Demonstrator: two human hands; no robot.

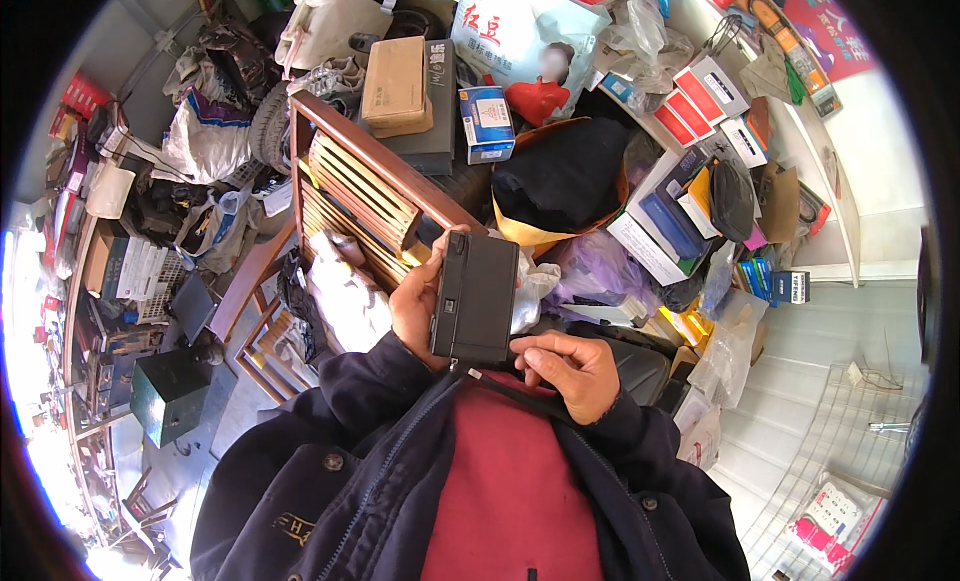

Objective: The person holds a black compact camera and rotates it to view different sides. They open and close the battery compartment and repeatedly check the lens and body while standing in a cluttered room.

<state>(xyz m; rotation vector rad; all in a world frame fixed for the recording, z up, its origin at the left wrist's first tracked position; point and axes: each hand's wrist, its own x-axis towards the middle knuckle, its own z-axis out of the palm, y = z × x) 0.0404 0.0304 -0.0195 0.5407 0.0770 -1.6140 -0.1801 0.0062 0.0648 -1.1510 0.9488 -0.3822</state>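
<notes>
My left hand [413, 309] grips a black boxy device [486, 301], which looks like a compact camera, by its left side. The device is held upright in front of my chest. A seam runs down its face, with a small light-coloured fitting on the narrower part. At its lower end hangs a small metal ring, close to a thin black strap [508, 389]. Beside the device's lower right corner is my right hand [572, 369], its fingers curled and thumb drawn in. Whatever its fingertips hold, if anything, is hidden.
Beyond my hands lies a slatted wooden chair [365, 196] with a white cloth bundle [347, 296]. A brown cardboard box [396, 86], a blue-white box [487, 126] and a black bag [560, 176] are piled behind. Cluttered shelves flank the left; a white shelf [835, 196] stands right.
</notes>
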